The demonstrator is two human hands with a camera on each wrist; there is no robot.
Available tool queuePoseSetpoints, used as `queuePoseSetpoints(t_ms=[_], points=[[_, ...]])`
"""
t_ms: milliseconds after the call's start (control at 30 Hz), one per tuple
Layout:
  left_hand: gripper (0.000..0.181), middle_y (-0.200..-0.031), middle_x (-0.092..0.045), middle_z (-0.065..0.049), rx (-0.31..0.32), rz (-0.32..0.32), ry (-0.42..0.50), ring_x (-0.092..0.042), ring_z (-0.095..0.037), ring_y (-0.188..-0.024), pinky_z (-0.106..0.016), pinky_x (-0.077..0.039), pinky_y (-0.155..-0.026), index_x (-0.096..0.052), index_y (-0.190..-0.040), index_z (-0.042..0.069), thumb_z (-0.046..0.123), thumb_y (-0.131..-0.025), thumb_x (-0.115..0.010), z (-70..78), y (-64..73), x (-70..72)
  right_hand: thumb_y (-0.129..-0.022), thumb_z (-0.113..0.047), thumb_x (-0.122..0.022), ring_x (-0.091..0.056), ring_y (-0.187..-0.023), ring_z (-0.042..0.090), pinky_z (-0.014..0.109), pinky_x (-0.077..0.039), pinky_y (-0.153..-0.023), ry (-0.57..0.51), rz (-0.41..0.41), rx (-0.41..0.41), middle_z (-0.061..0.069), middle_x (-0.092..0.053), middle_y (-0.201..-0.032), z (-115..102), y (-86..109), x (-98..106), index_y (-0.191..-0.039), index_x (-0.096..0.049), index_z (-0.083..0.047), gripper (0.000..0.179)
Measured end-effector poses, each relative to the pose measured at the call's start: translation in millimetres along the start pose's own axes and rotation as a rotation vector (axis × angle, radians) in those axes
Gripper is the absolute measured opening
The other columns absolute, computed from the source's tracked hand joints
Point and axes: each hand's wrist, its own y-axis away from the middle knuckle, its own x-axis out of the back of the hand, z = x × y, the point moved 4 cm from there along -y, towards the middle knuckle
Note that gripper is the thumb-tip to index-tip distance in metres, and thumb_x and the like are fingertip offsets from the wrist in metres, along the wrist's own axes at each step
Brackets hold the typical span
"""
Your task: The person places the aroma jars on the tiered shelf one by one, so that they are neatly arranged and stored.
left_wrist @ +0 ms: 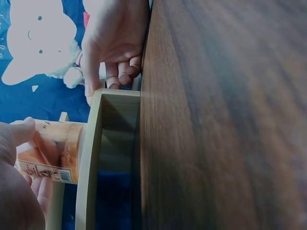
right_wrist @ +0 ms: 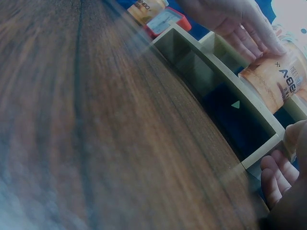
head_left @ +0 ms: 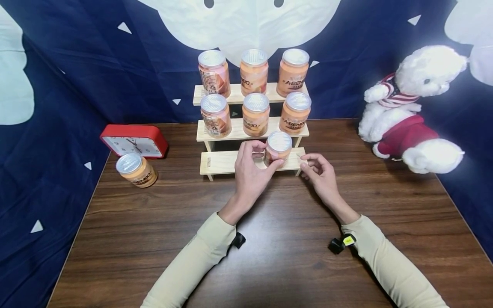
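Note:
My left hand (head_left: 249, 173) grips an orange jar (head_left: 279, 144) with a ridged silver lid, thumb at the front and fingers round its left and back. The jar stands upright over the right half of the lowest wooden step (head_left: 220, 162); in the left wrist view its base is right at the board. My right hand (head_left: 322, 176) holds the right end of that step, thumb on the edge and fingers bent beside the leg. Behind, the middle step (head_left: 239, 134) and the top step (head_left: 235, 100) each carry three similar jars, among them a front-middle one (head_left: 256, 117).
At the left of the brown table (head_left: 281, 256), a single orange jar (head_left: 138, 171) stands in front of a red clock (head_left: 159, 141). A white plush toy (head_left: 404, 111) in red clothes sits at the back right. A dark blue cloth (head_left: 96, 64) hangs behind the steps.

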Motion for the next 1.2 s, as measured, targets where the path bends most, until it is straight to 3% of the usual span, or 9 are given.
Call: queuePoseSetpoints(t_ms=[200, 433, 733, 900, 1033, 1200], points=[[0.056, -0.116, -0.066, -0.012, 0.011, -0.002, 0.005, -0.069, -0.027, -0.106, -0.037, -0.06, -0.098, -0.066, -0.118, 0.003, 0.017, -0.078, -0.103, 1.4, 7.2, 9.3, -0.105, 0.007, -0.069, -0.067, -0.072, 0.007, 0.019, -0.056, -0.067, -0.013, 0.001, 0.004, -0.006, -0.069, -0.088, -0.1, 0.1, -0.4, -0.127, -0.064, 0.015, 0.024], [0.048, -0.115, -0.07, -0.014, -0.015, 0.015, 0.074, -0.07, -0.026, -0.102, -0.037, -0.062, -0.087, -0.067, -0.119, 0.002, 0.019, -0.086, -0.098, 4.0, 18.1, 26.4, -0.105, 0.007, -0.069, -0.067, -0.072, 0.008, 0.019, -0.056, -0.067, -0.01, 0.007, -0.004, -0.006, -0.069, -0.088, -0.1, 1.0, -1.0, -0.126, -0.065, 0.014, 0.023], [0.036, -0.107, -0.074, -0.015, -0.141, 0.1, 0.137, -0.073, -0.027, -0.091, -0.029, -0.06, -0.079, -0.071, -0.123, -0.002, 0.01, -0.093, -0.087, 6.3, 24.1, 57.8, -0.104, 0.007, -0.069, -0.067, -0.071, 0.008, 0.019, -0.057, -0.067, 0.001, 0.01, 0.002, -0.007, -0.07, -0.087, 0.3, -0.1, -0.1, -0.127, -0.066, 0.013, 0.023], [0.034, -0.101, -0.073, -0.018, -0.21, 0.156, 0.149, -0.072, -0.028, -0.086, -0.025, -0.059, -0.078, -0.072, -0.12, -0.004, 0.018, -0.098, -0.084, 5.4, 26.0, 77.7, -0.105, 0.006, -0.069, -0.067, -0.071, 0.008, 0.019, -0.057, -0.067, 0.006, 0.006, 0.004, -0.007, -0.07, -0.086, -0.3, -0.3, 0.5, -0.127, -0.065, 0.013, 0.023], [0.039, -0.098, -0.073, -0.019, -0.247, 0.193, 0.134, -0.071, -0.023, -0.084, -0.023, -0.058, -0.077, -0.073, -0.117, -0.006, 0.027, -0.1, -0.082, 4.1, 26.5, 96.1, -0.106, 0.004, -0.069, -0.068, -0.071, 0.008, 0.019, -0.057, -0.066, 0.013, 0.003, 0.002, -0.006, -0.07, -0.087, 0.1, -0.1, 0.7, -0.127, -0.065, 0.013, 0.024], [0.033, -0.098, -0.073, -0.022, -0.278, 0.254, 0.101, -0.069, -0.018, -0.085, -0.023, -0.058, -0.076, -0.075, -0.114, -0.009, 0.018, -0.096, -0.081, 2.4, 23.3, 121.4, -0.105, 0.004, -0.07, -0.068, -0.071, 0.008, 0.019, -0.057, -0.066, 0.009, 0.008, -0.003, -0.007, -0.071, -0.087, 0.5, -0.3, 0.3, -0.127, -0.066, 0.012, 0.024]])
